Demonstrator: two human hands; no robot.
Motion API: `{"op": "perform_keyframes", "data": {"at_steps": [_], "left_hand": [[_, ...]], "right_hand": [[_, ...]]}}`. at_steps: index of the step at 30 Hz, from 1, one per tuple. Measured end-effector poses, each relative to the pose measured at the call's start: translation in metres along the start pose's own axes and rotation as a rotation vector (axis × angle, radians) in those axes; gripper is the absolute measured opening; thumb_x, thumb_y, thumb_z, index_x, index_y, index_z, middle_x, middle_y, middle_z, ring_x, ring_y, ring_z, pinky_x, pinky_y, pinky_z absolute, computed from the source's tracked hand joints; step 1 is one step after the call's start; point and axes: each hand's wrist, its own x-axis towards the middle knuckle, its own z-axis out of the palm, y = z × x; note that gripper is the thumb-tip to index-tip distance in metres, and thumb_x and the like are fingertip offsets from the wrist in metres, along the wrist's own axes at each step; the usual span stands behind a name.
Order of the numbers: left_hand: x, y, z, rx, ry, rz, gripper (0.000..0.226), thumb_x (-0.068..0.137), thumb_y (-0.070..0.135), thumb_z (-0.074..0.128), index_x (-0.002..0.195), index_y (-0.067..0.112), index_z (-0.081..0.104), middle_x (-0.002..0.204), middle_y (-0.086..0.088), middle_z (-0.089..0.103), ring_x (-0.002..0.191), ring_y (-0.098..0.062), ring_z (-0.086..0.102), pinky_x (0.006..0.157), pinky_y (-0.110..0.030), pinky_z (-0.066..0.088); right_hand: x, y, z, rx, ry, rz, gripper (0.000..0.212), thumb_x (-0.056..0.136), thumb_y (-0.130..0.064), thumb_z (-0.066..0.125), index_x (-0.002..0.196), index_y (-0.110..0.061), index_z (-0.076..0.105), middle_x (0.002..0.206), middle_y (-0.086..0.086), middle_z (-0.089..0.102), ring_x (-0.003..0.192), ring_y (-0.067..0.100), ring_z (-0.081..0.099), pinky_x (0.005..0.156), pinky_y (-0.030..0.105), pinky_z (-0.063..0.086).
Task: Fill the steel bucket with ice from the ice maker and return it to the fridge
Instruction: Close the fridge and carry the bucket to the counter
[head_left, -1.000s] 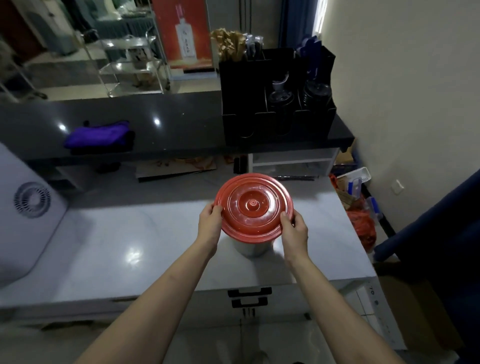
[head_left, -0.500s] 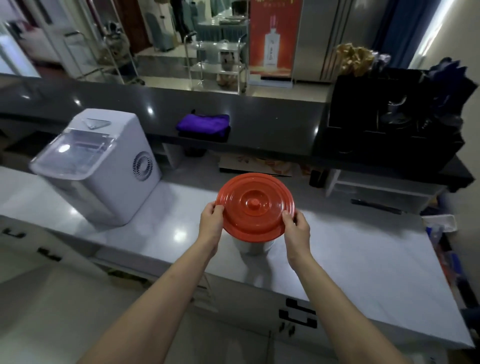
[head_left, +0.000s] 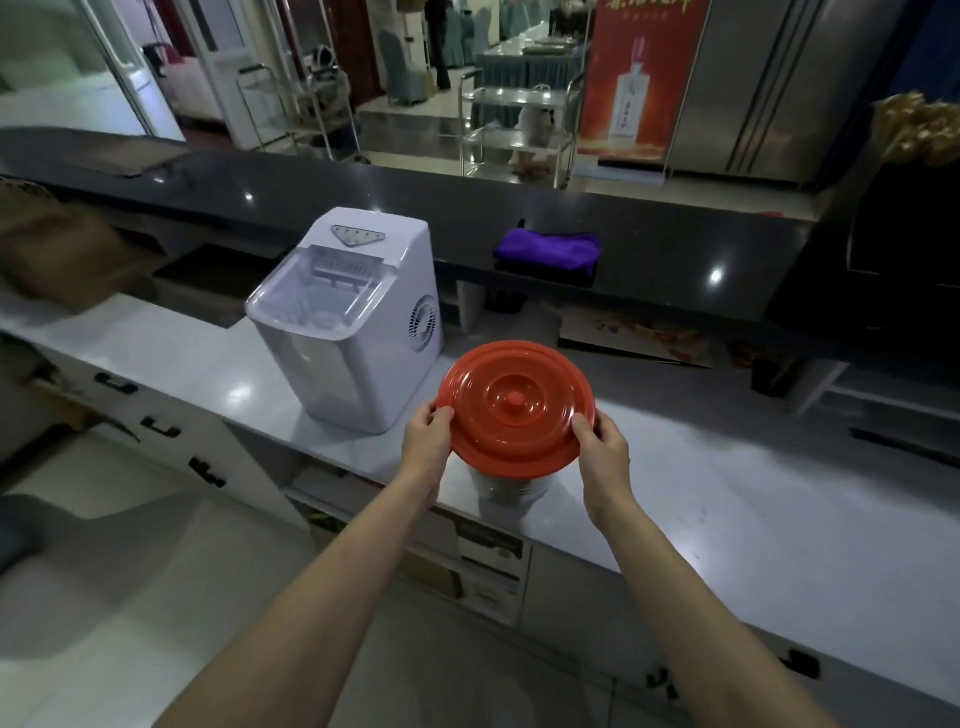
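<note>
bucket stood on the counter just right of the ice maker, left hand and right hand pinching its red lid by the rim, so filling and fridge looked yet to come.

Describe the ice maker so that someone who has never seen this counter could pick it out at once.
Start at the long pale countertop that runs below the dark raised bar top. The ice maker is the white boxy machine standing on it, just left of the red lid that both hands hold. Its clear sloping cover and round side vent set it apart.
</note>
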Motion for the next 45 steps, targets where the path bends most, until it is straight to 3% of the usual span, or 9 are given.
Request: {"op": "perform_keyframes", "data": {"at_steps": [5,9,13,25,29,36,40,45], "left_hand": [[0.021,0.007,-0.028,0.006,-0.049,0.003,0.051,0.079,0.036,0.056,0.124,0.014,0.066,0.099,-0.003,0.070,0.092,-0.018,0.065,0.095,-0.046,0.057],[0.043,0.011,-0.036,0.011,-0.067,0.037,0.029,0.090,0.030,0.055,0.113,0.021,0.069,0.101,-0.005,0.073,0.096,-0.020,0.067,0.096,-0.047,0.058],[0.069,0.014,-0.033,0.016,-0.067,0.049,0.018,0.099,0.019,0.053,0.105,0.019,0.069,0.089,-0.002,0.069,0.087,-0.018,0.062,0.095,-0.047,0.056],[0.134,0.021,-0.020,0.081,-0.064,0.018,0.015,0.091,0.023,0.055,0.093,0.019,0.069,0.077,0.002,0.067,0.079,-0.019,0.059,0.079,-0.042,0.051],[0.145,0.017,-0.020,0.099,-0.077,0.013,0.013,0.089,0.023,0.055,0.085,0.019,0.067,0.074,0.001,0.063,0.079,-0.020,0.055,0.075,-0.038,0.047],[0.162,0.008,-0.027,0.129,-0.180,0.006,0.019,0.094,0.024,0.057,0.102,0.017,0.073,0.086,0.002,0.072,0.085,-0.014,0.063,0.083,-0.038,0.053],[0.170,0.007,-0.034,0.129,-0.233,0.013,0.017,0.099,0.016,0.056,0.097,0.018,0.072,0.085,0.002,0.071,0.083,-0.013,0.061,0.081,-0.035,0.050],[0.179,0.003,-0.038,0.136,-0.292,-0.010,0.019,0.098,0.021,0.058,0.111,0.017,0.071,0.104,-0.007,0.075,0.096,-0.017,0.066,0.094,-0.039,0.053]], "right_hand": [[0.001,-0.001,0.032,0.002,0.010,0.000,0.028,0.108,-0.031,0.054,0.129,-0.020,0.068,0.114,-0.001,0.073,0.108,0.013,0.067,0.091,0.028,0.053],[0.016,-0.003,0.049,0.018,0.025,0.024,0.028,0.106,-0.029,0.057,0.130,-0.018,0.068,0.115,0.000,0.074,0.110,0.014,0.067,0.091,0.028,0.053],[0.038,-0.002,0.063,0.022,0.031,0.032,0.025,0.106,-0.027,0.057,0.127,-0.018,0.069,0.113,-0.001,0.074,0.107,0.012,0.068,0.086,0.025,0.052],[0.092,0.011,0.088,0.008,0.079,0.046,0.015,0.106,-0.027,0.058,0.117,-0.026,0.067,0.111,-0.004,0.073,0.105,0.010,0.067,0.083,0.022,0.050],[0.098,0.019,0.093,-0.003,0.097,0.059,0.022,0.105,-0.027,0.059,0.124,-0.021,0.069,0.113,-0.003,0.074,0.106,0.011,0.068,0.087,0.024,0.052],[0.098,0.029,0.101,-0.005,0.208,0.070,0.027,0.105,-0.028,0.060,0.128,-0.019,0.068,0.114,-0.003,0.074,0.107,0.012,0.068,0.085,0.024,0.053],[0.091,0.030,0.110,0.009,0.281,0.077,0.023,0.103,-0.027,0.061,0.124,-0.020,0.071,0.112,-0.003,0.075,0.107,0.012,0.068,0.089,0.027,0.054],[0.083,0.028,0.117,0.033,0.350,0.076,0.023,0.103,-0.025,0.062,0.124,-0.020,0.070,0.112,-0.005,0.074,0.105,0.009,0.068,0.083,0.022,0.052]]}}
